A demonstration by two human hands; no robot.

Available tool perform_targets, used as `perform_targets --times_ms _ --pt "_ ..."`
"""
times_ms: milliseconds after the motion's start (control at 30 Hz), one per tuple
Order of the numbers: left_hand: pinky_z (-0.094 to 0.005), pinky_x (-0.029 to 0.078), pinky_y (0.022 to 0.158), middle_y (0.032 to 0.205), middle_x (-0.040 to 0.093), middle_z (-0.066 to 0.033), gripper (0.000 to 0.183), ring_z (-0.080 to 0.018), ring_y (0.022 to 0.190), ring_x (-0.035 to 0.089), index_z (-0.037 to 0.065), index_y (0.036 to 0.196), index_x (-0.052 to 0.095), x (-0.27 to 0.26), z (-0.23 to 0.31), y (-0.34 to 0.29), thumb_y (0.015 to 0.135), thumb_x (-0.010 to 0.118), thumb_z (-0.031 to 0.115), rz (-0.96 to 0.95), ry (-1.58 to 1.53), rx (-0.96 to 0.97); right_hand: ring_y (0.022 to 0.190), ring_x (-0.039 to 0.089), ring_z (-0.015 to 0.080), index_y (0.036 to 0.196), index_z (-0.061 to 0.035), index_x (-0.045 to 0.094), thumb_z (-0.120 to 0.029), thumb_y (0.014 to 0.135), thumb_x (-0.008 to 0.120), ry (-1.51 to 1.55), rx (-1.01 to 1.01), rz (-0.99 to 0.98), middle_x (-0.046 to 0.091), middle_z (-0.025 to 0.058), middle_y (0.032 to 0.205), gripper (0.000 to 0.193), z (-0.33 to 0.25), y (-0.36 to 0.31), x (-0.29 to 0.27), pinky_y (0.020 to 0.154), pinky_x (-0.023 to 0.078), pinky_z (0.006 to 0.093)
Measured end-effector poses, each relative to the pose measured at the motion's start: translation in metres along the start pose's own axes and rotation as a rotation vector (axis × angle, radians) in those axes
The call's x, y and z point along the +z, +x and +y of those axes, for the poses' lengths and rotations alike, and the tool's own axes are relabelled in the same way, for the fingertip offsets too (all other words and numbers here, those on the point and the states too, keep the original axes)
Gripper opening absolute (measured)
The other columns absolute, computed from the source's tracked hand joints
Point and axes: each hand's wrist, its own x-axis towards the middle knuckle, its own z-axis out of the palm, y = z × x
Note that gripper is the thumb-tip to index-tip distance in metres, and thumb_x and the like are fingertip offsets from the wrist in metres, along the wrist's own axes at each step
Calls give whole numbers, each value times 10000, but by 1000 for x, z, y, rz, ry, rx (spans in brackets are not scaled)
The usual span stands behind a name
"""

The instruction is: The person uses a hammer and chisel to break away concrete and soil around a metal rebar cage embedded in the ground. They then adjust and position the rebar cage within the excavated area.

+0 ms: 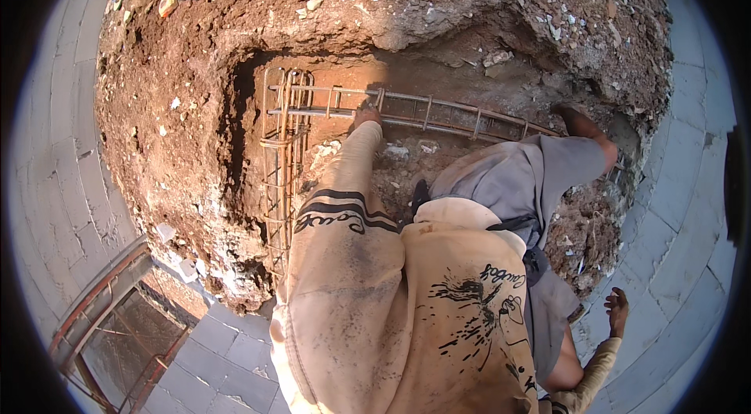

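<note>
A long cage of rusty rebar (477,123), tied with square stirrups, lies across a dug trench in brown soil. My left arm reaches forward in a beige sleeve with dark bands, and my left hand (366,111) is closed on the cage's near bar. Its fingertips are partly hidden. A second rebar cage (275,172) runs toward me along the trench's left side and meets the first at the corner. Low at the right, my right hand (617,305) hangs over grey paving, holding nothing, its fingers apart and slightly curled.
Banks of loose soil and stones (180,70) surround the trench. My legs in grey shorts (501,179) are at the right, one bent over the far cage end. Grey paving (665,258) borders the dirt. A metal frame (102,289) edges an opening at lower left.
</note>
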Motion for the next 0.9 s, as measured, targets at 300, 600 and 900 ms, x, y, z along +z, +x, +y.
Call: perform_targets --times_ms 300,600,900 --pt "-493 505 1040 1336 637 -286 391 -408 1252 628 11 1270 655 3 -21 2 959 595 240 -2 -80 -11 802 636 152 1333 -109 624 -479 995 616 34 -11 -6 687 69 956 501 -4 11 2 646 460 295" --pt "-501 566 951 1182 712 -275 330 -399 1150 692 20 1203 703 -8 -19 0 947 627 214 -80 -92 100 784 613 138 1320 -85 634 -449 991 616 -1 -14 29 665 28 930 491 -18 -2 -6 640 431 298" --pt "-490 497 1052 1279 665 -278 391 -423 1217 635 39 1209 700 -44 7 -28 918 682 301 -6 -204 22 817 615 157 1331 -71 625 -526 966 620 27 -157 60 666 53 952 583 -34 7 -6 666 445 302"
